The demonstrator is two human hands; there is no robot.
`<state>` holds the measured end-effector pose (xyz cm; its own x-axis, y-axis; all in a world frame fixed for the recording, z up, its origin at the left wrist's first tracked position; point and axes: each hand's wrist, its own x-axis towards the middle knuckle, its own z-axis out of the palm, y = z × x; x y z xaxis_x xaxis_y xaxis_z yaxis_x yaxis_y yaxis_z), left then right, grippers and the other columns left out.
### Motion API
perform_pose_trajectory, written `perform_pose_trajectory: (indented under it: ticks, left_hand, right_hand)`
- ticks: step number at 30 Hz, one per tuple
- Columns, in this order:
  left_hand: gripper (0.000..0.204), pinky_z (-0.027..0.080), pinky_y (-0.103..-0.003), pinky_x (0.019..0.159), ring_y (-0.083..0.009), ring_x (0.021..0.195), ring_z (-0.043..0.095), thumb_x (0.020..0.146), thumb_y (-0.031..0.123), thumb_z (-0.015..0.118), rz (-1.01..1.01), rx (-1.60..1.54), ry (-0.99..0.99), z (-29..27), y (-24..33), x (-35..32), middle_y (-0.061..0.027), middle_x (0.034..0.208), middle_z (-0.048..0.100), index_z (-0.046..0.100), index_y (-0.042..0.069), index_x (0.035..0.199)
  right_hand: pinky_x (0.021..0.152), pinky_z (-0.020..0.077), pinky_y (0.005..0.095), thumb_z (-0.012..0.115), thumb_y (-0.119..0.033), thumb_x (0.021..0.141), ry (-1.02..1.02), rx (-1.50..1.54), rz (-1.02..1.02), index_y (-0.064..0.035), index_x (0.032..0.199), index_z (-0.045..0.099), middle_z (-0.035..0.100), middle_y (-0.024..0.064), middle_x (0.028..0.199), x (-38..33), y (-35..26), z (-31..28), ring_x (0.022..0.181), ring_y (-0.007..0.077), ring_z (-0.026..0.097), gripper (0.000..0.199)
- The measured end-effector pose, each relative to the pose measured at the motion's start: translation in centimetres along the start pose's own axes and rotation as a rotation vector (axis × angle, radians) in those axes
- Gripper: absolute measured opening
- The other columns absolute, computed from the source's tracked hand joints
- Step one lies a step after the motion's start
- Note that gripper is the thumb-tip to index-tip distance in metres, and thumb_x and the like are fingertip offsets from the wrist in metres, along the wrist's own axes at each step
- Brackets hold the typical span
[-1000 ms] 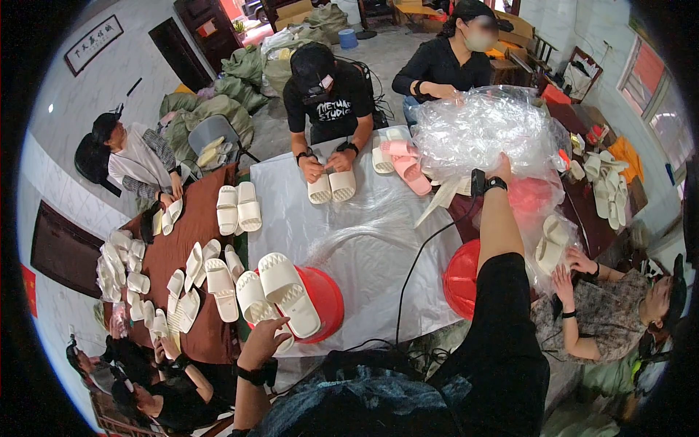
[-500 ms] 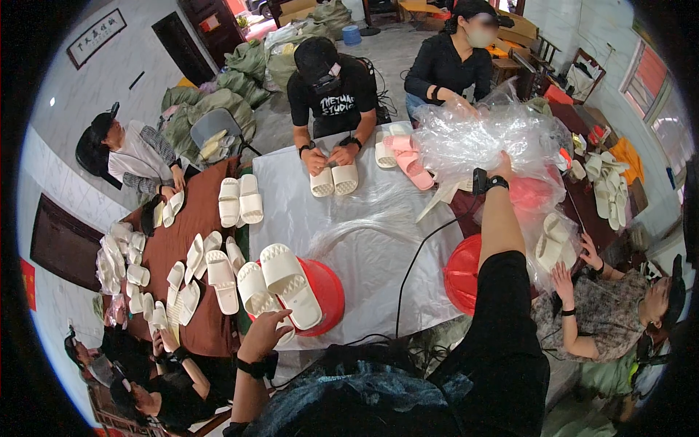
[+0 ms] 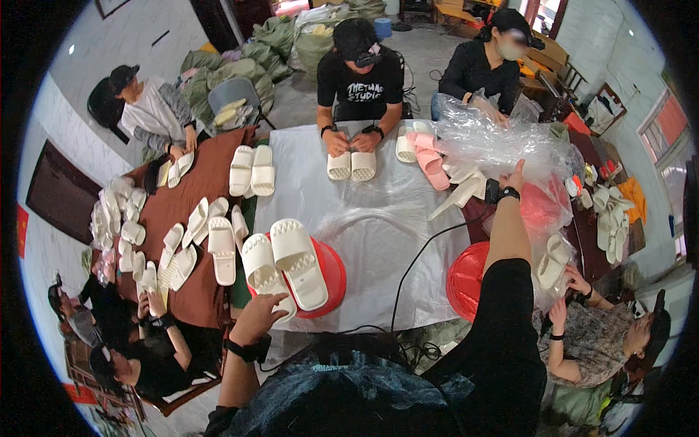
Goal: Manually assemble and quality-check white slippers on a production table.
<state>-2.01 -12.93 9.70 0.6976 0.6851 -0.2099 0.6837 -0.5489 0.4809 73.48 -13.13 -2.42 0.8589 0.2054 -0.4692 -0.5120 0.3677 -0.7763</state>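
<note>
White foam slippers are what we have in hand: our left hand (image 3: 263, 312) is clamped on the heel ends of a pair of white slippers (image 3: 285, 264), soles up, held just over the red stool (image 3: 331, 280) at the near edge of the white table sheet (image 3: 378, 233). Our right hand (image 3: 515, 176) reaches out to the far right of that stool and touches the heap of clear plastic bags (image 3: 502, 146); whether its fingers are pinched on a bag or only resting against it we cannot tell. We judge the work to be at its middle: this pair is matched and gripped but not yet bagged, and no bag is drawn free. Much is left, going by the loose white slippers spread over the brown cloth (image 3: 200, 218) left of the stool, with more pairs beyond it. Across the sheet from the stool, another person's hands rest on a white pair (image 3: 351, 165), and pink slippers (image 3: 429, 156) lie beside the bags. A second red stool (image 3: 470, 280) stands just right of the first. Greenish sacks (image 3: 284, 36) are piled far beyond the table, and a dark framed sign (image 3: 109, 6) hangs on the wall far left.
</note>
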Motion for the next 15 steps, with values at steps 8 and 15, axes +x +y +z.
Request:
perform_pose_trajectory:
  ticks: [8,15]
  left_hand:
    - [0.045,0.046,-0.042,0.087,-0.0354,0.101,0.059,0.081,0.018,0.067,-0.043,0.029,-0.03,0.0,-0.9,-0.7,-0.0189,0.108,0.063,0.056,0.005,0.122]
    - [0.042,0.046,-0.043,0.085,-0.0355,0.097,0.059,0.081,0.018,0.066,0.021,-0.099,-0.022,0.9,-3.2,-2.9,-0.0188,0.104,0.064,0.057,0.005,0.121]
  right_hand:
    - [0.094,0.0429,0.0496,0.038,-0.047,0.094,-0.209,-0.259,-0.013,-0.0094,0.138,0.038,0.041,0.0134,0.136,-3.3,1.2,-1.7,0.119,0.0305,0.044,0.058]
    - [0.092,0.047,0.0436,0.034,-0.033,0.099,-0.436,-0.253,-0.019,-0.0103,0.137,0.037,0.044,0.013,0.135,1.4,5.2,-9.6,0.115,0.0285,0.049,0.044]
